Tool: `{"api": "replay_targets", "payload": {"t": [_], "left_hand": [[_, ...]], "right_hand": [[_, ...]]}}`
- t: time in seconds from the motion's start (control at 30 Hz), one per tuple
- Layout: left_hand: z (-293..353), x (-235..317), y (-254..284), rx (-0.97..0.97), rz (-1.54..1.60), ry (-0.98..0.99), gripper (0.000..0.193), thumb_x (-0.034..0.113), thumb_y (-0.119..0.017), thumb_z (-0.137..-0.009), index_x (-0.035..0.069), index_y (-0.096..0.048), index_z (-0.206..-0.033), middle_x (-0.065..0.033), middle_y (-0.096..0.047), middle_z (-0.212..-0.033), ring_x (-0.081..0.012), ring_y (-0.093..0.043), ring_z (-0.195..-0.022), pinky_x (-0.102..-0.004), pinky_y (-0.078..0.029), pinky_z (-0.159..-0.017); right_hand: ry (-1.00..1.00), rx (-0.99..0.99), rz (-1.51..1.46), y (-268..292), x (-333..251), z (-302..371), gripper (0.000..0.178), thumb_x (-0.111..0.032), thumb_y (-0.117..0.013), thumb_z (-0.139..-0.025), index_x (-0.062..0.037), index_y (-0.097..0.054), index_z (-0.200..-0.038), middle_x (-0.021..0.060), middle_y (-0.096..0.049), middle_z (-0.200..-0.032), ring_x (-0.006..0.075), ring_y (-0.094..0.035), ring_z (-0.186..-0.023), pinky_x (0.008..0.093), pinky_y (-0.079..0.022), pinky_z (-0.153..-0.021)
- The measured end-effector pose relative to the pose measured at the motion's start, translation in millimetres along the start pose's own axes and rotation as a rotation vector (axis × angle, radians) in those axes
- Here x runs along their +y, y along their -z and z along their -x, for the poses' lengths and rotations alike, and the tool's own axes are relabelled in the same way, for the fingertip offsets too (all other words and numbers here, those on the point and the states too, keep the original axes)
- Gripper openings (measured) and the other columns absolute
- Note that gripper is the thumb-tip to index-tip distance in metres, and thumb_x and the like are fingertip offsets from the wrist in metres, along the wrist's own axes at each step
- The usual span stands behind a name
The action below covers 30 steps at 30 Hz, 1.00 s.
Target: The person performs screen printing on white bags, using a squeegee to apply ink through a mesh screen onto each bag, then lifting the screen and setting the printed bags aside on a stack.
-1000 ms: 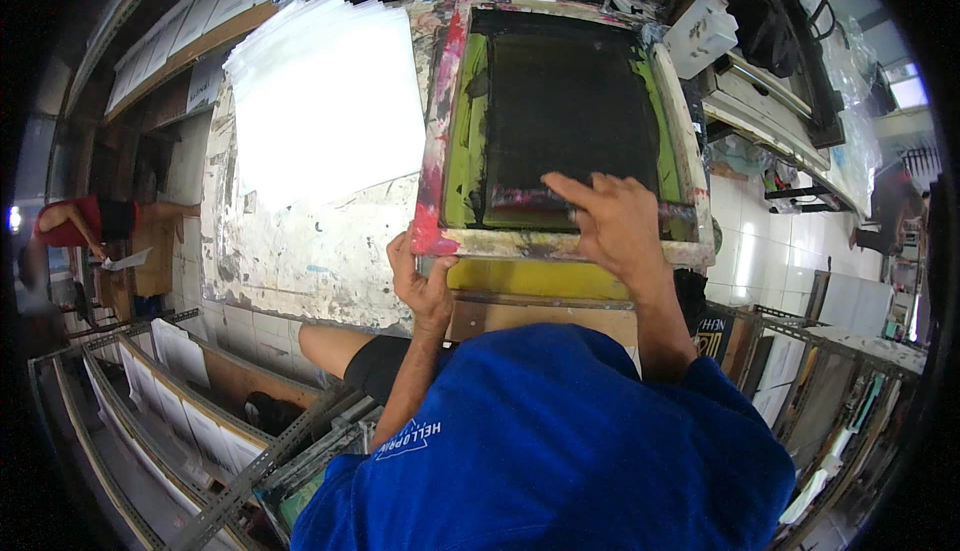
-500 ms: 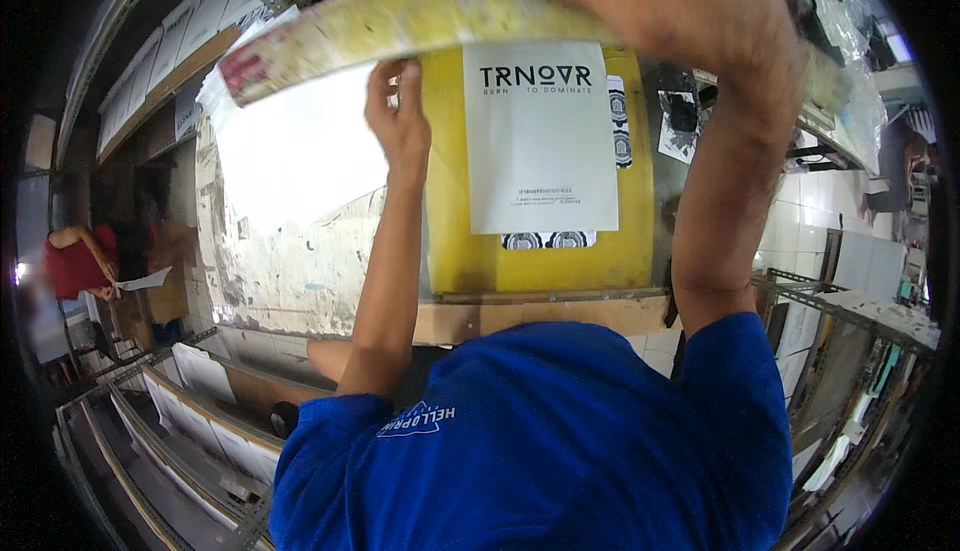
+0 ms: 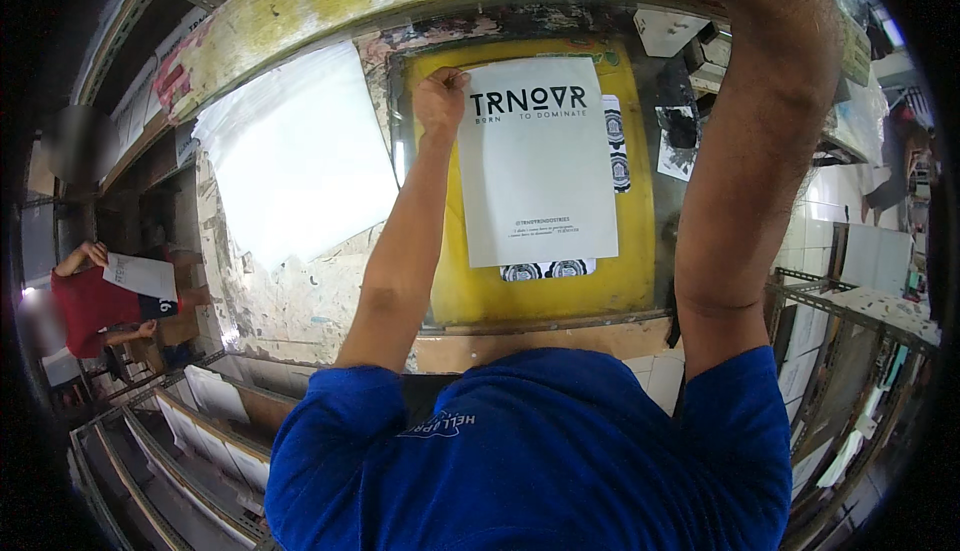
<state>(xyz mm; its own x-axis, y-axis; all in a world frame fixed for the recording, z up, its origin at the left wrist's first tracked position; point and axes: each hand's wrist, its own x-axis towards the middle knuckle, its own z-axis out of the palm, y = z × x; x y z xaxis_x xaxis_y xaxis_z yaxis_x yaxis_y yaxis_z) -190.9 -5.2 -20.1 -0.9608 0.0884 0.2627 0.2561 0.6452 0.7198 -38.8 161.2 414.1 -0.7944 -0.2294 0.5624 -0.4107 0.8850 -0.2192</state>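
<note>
A white sheet (image 3: 540,171) with black print lies on a yellow printing board (image 3: 540,296). My left hand (image 3: 440,101) pinches the sheet's top left corner. The paint-stained wooden screen frame (image 3: 400,1) is tilted up across the top of the view, above the board. My right forearm (image 3: 750,151) reaches up toward that frame; the hand itself is cut off by the top edge. Small black-and-white round marks show at the sheet's lower and right edges.
A stack of blank white sheets (image 3: 300,161) lies left of the board on a paint-spattered table (image 3: 270,301). A drying rack (image 3: 200,421) with sheets stands at lower left. Another person in red (image 3: 95,301) holds a paper far left. Metal shelving (image 3: 850,351) stands at right.
The screen frame lay flat on the board, then swung up out of the way. My left hand left the frame's edge and took the printed sheet's corner; my right arm rose with the frame.
</note>
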Motion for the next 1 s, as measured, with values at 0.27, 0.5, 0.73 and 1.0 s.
{"api": "replay_targets", "payload": {"t": [0.27,0.5,0.73,1.0], "left_hand": [[14.9,25.1,120.0,0.149,0.438,0.119,0.014,0.007,-0.073,-0.092,-0.005,-0.075,-0.097,-0.0045,-0.071,-0.083,-0.0105,-0.061,-0.077,-0.0257,-0.049,-0.074],[90.6,-118.4,270.6,0.521,0.484,0.346,0.016,0.004,-0.068,-0.095,-0.009,-0.072,-0.103,-0.0124,-0.073,-0.094,-0.0169,-0.065,-0.083,-0.0291,-0.053,-0.077],[194.8,-225.0,403.7,0.901,0.291,0.508,0.018,0.007,-0.065,-0.098,-0.011,-0.068,-0.102,-0.0156,-0.071,-0.097,-0.0202,-0.065,-0.084,-0.0322,-0.055,-0.074],[169.2,-193.3,382.8,0.902,-0.481,0.315,0.037,0.024,-0.077,-0.090,-0.007,-0.070,-0.109,-0.0215,-0.071,-0.110,-0.0358,-0.064,-0.106,-0.0446,-0.051,-0.095]], "right_hand": [[0.211,0.260,0.094,-3.2,5.2,11.8,0.042,-0.040,-0.075,-0.084,-0.0007,-0.079,-0.098,0.0186,-0.074,-0.085,0.0295,-0.068,-0.078,0.0372,-0.055,-0.079],[-0.051,0.051,-0.078,-11.4,17.4,-13.3,0.047,-0.041,-0.078,-0.082,-0.0014,-0.078,-0.107,0.0198,-0.076,-0.102,0.0303,-0.071,-0.092,0.0370,-0.054,-0.086],[-0.058,0.097,0.024,-8.3,-14.9,2.2,0.044,-0.036,-0.081,-0.079,-0.0035,-0.079,-0.108,0.0185,-0.076,-0.104,0.0293,-0.071,-0.094,0.0375,-0.054,-0.086],[-0.071,0.098,0.124,-7.0,-27.1,11.2,0.041,-0.034,-0.080,-0.078,-0.0063,-0.079,-0.108,0.0159,-0.078,-0.101,0.0276,-0.072,-0.090,0.0378,-0.054,-0.085]]}}
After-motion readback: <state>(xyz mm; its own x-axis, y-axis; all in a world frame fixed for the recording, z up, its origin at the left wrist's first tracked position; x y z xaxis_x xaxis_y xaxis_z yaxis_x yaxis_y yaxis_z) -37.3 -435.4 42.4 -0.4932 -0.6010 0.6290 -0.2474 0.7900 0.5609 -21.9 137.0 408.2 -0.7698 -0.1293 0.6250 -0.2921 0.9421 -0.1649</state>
